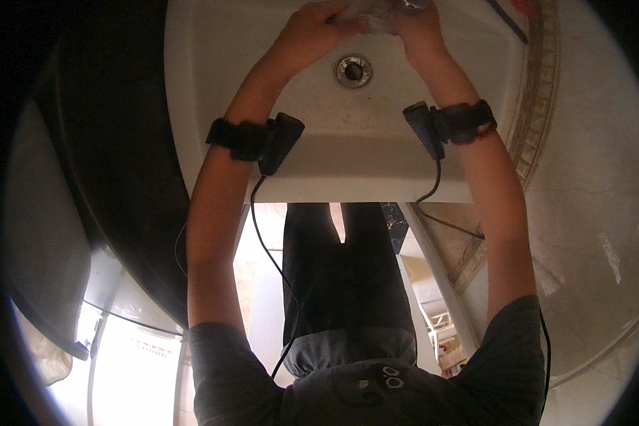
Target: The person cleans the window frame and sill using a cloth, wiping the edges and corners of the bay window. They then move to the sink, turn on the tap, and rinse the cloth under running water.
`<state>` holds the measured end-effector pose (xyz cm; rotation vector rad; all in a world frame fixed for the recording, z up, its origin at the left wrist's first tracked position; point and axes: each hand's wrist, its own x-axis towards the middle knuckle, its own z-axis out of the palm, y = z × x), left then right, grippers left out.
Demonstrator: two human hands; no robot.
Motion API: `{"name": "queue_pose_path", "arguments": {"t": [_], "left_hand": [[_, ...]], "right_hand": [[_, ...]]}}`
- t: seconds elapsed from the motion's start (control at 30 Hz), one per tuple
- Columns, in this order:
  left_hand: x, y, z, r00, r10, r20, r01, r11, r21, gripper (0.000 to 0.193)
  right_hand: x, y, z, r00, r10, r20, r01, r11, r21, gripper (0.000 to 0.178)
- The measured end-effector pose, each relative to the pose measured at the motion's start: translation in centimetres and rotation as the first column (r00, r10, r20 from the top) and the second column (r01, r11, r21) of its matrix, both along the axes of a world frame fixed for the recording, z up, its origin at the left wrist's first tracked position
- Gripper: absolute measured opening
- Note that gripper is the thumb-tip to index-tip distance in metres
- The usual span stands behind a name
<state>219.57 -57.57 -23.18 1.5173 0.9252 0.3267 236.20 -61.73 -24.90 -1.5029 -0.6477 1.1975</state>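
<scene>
At the top edge, over the white sink (319,167), both my hands meet around a clear, crinkled, plastic-looking thing (373,17) whose kind I cannot make out. My left hand (318,25) is closed on its left side, with the thumb pointing toward it. My right hand (420,32) grips it from the right, its fingers partly cut off by the frame's edge. A shiny metal part (410,4), possibly of a tap, shows between the hands. Below them lies the round metal drain (353,72).
Each wrist carries a black strap with a boxy device, the left one (282,142) and the right one (424,129), trailing thin cables. A patterned tile border (536,106) runs along the sink's right side. A dark curved surface (113,142) lies to the left.
</scene>
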Motion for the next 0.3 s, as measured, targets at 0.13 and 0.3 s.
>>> {"name": "queue_pose_path", "arguments": {"t": [0.13, 0.3], "left_hand": [[-0.3, 0.9, -0.6, 1.0, -0.007, 0.011, 0.007, 0.999, 0.035, 0.022], [-0.4, 1.2, 1.2, 0.999, -0.013, 0.032, 0.014, 0.999, -0.052, 0.022]], "right_hand": [[0.4, -0.3, 0.8, 0.975, 0.217, 0.051, -0.218, 0.976, 0.001, 0.031], [3.3, -1.0, 1.0, 0.778, 0.621, 0.093, -0.608, 0.782, -0.14, 0.05]]}}
